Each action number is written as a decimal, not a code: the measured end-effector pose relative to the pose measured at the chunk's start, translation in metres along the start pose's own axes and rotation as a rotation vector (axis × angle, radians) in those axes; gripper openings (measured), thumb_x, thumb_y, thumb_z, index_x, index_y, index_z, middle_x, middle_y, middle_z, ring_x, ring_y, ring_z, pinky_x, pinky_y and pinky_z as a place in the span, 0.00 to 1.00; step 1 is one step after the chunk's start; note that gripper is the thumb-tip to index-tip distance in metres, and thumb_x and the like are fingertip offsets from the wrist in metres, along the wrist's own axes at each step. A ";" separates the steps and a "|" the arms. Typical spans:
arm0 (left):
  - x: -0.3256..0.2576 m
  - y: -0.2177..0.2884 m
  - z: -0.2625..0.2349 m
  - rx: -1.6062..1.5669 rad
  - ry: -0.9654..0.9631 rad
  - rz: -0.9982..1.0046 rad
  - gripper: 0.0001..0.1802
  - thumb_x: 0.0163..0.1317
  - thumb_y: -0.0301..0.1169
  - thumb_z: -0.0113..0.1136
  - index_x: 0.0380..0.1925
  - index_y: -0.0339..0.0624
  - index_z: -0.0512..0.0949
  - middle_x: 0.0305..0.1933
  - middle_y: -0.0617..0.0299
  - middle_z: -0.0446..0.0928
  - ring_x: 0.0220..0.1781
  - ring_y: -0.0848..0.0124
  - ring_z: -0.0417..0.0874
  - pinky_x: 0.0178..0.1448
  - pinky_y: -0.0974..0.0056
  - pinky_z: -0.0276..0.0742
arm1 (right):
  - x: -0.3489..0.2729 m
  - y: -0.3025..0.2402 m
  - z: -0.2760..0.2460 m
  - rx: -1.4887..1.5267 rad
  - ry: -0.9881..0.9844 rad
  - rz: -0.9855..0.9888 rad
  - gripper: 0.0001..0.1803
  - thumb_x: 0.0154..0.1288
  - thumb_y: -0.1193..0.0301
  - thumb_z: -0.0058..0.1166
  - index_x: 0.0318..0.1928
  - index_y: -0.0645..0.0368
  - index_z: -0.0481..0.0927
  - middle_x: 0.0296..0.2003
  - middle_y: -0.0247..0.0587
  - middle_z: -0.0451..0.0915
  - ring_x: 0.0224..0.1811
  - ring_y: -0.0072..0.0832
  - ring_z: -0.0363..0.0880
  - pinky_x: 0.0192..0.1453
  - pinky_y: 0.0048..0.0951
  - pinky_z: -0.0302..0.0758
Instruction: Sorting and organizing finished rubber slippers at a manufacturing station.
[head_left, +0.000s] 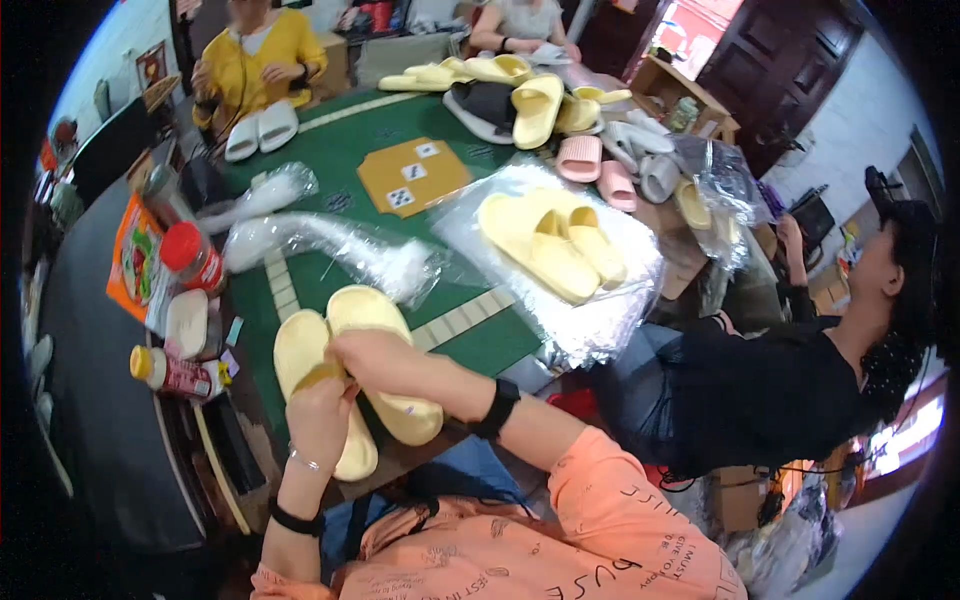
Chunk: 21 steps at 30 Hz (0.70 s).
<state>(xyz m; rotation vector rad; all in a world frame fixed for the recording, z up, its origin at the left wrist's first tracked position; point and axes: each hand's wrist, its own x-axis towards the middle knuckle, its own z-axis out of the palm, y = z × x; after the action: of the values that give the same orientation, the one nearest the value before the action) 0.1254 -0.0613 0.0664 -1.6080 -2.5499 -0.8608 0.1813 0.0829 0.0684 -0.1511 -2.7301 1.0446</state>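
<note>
Green felt table (340,150); hands grip smooth foam slippers (370,310).

Bare green table (350,150) opens ahead past the crinkled plastic bag (330,245), while bottles (190,255) crowd the left and bagged slippers (555,245) block right.

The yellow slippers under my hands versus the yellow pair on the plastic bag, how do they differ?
The slippers under the hands lie at the near table edge, pressed together by the left hand and right hand. The pair on the plastic bag lies farther out, untouched, resting on clear plastic rather than green cloth. Both are pale yellow slides.
</note>
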 end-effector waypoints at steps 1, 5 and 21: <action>-0.001 0.001 -0.004 -0.067 0.046 0.034 0.05 0.50 0.28 0.57 0.24 0.38 0.77 0.24 0.51 0.74 0.27 0.55 0.75 0.30 0.59 0.70 | -0.011 -0.005 -0.001 0.011 -0.103 0.071 0.10 0.56 0.73 0.45 0.38 0.61 0.76 0.34 0.51 0.76 0.40 0.44 0.74 0.43 0.37 0.70; -0.005 0.005 -0.008 -0.171 0.069 0.047 0.05 0.48 0.25 0.60 0.25 0.36 0.76 0.22 0.53 0.71 0.22 0.60 0.73 0.27 0.64 0.67 | -0.035 0.008 0.011 0.244 -0.052 -0.006 0.10 0.59 0.70 0.45 0.36 0.63 0.75 0.32 0.50 0.75 0.38 0.44 0.74 0.40 0.36 0.70; -0.021 -0.023 0.025 -0.242 -0.085 -0.025 0.05 0.51 0.25 0.56 0.23 0.34 0.75 0.21 0.49 0.70 0.25 0.55 0.71 0.30 0.58 0.66 | -0.051 0.040 0.054 0.249 0.134 0.084 0.09 0.56 0.66 0.49 0.29 0.58 0.75 0.24 0.42 0.76 0.30 0.37 0.75 0.38 0.35 0.66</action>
<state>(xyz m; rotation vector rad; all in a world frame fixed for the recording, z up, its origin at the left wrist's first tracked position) 0.1232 -0.0747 0.0287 -1.7107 -2.6126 -1.1683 0.2190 0.0687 -0.0055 -0.2856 -2.4692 1.3342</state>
